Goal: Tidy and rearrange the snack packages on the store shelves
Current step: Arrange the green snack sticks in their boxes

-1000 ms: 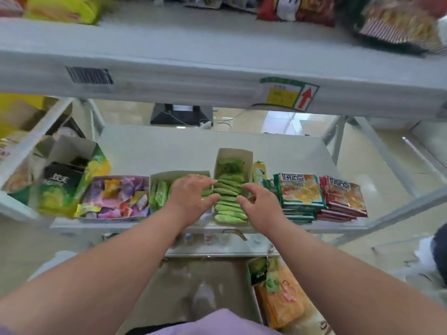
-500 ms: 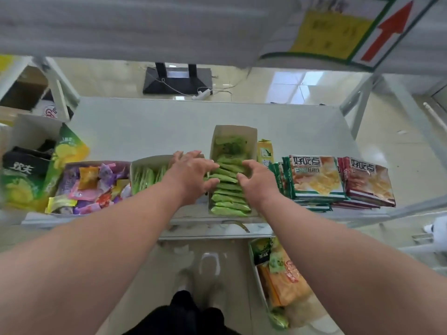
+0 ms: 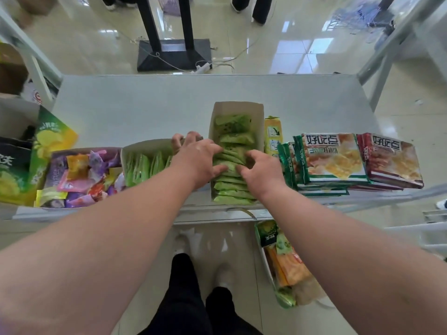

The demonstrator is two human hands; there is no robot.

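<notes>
A narrow cardboard box [image 3: 260, 122] of green snack packets [image 3: 233, 128] stands on the grey shelf [image 3: 145, 110], running front to back. My left hand [image 3: 197, 160] and my right hand [image 3: 260, 171] both press on the middle packets of the row, fingers curled into them from either side. A second cardboard box [image 3: 145, 145] with upright green packets [image 3: 142, 166] sits just left, partly under my left hand. Whether either hand really grips a packet is hidden by the fingers.
A tray of mixed purple and pink candy bags [image 3: 77, 175] and a green-yellow chip carton [image 3: 46, 141] stand at the left. A yellow pack [image 3: 273, 134], green cracker packs [image 3: 331, 158] and red cracker packs [image 3: 391, 160] lie at the right. A basket of snacks [image 3: 287, 264] sits below.
The view has dropped below the upper shelf, which is out of sight now. Both hands stay on the green packets in the narrow box, their fingers drawn closer together over the row.
</notes>
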